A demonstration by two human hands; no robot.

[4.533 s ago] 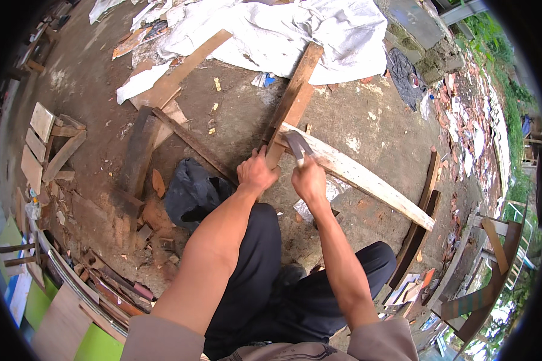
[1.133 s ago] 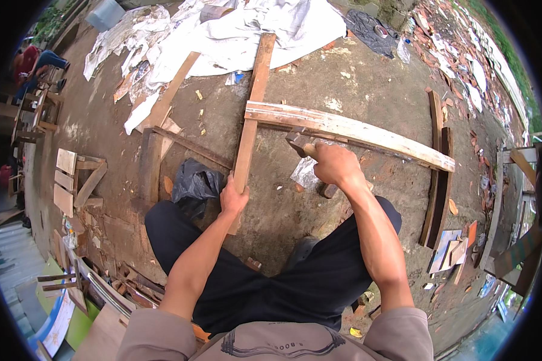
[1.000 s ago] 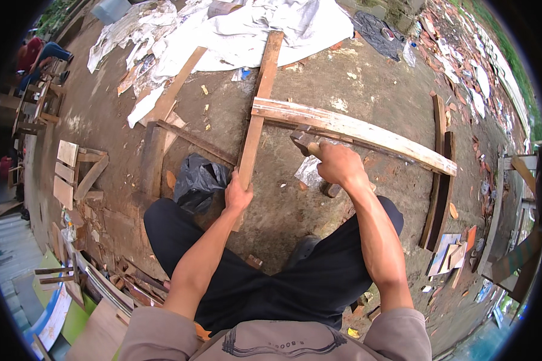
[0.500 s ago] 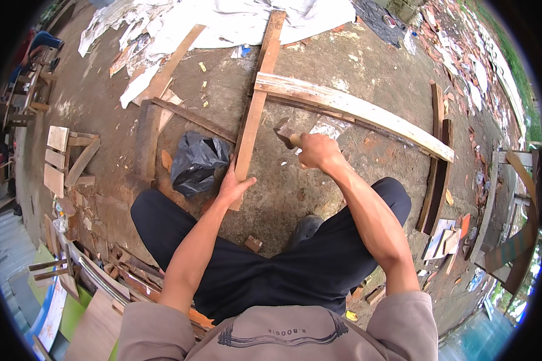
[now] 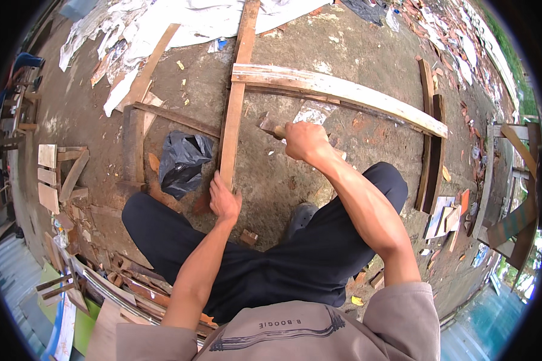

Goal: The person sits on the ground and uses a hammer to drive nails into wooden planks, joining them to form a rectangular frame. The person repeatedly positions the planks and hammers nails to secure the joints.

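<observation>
The near end of a long brown plank [image 5: 235, 96] is gripped by the closed left hand [image 5: 223, 201], while a hammer [image 5: 270, 125] is clenched in the right hand [image 5: 304, 139] just right of that plank's edge, below a pale crossing board [image 5: 343, 90], with bare ground [image 5: 367, 54] lying open beyond.

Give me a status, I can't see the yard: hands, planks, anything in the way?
Left hand grips brown plank's near end. Right hand holds hammer beside it. Pale plank lies across. Black bag left, clear.
</observation>
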